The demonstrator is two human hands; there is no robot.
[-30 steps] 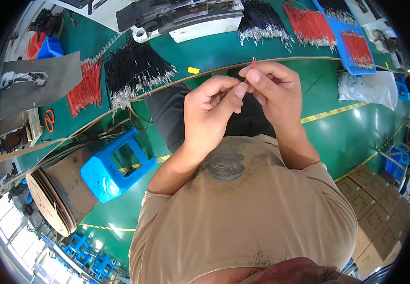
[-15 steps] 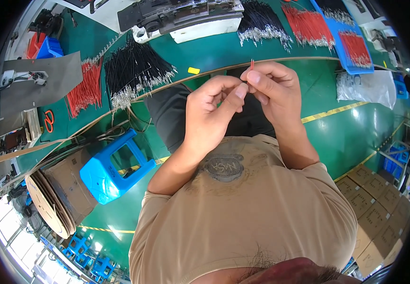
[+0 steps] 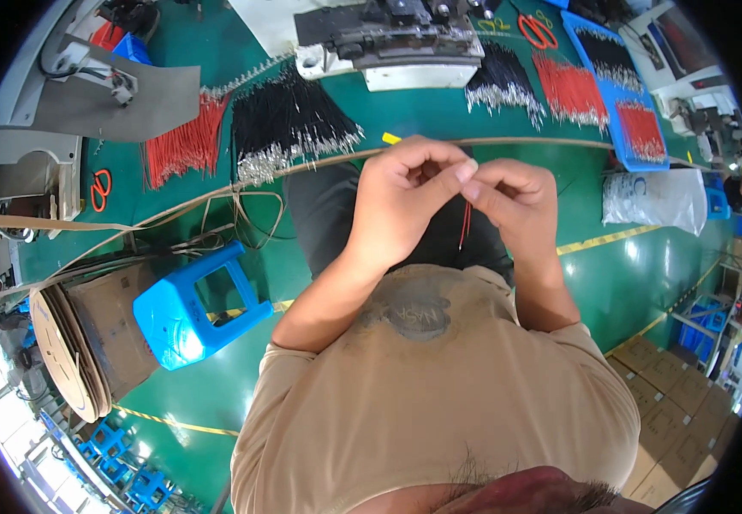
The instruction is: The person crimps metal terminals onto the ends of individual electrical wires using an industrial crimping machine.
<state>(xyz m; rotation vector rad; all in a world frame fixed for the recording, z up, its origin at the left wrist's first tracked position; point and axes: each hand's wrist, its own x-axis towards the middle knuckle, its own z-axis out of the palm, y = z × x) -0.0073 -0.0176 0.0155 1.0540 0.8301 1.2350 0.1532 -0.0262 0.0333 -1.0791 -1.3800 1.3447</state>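
Beyond the hands (image 3: 395, 206), black wires (image 3: 289, 116) flank a machine (image 3: 392, 38).

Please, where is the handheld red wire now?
In the head view, the red wire hangs just right of centre, below where the left hand and right hand meet.

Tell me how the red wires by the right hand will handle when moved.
Being so thin, the red wires probably weigh little and bend easily. Their nearly straight drop below the right hand suggests slight springiness, though.

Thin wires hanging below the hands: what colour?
Red; the thin wires show best in the head view, against the dark trousers.
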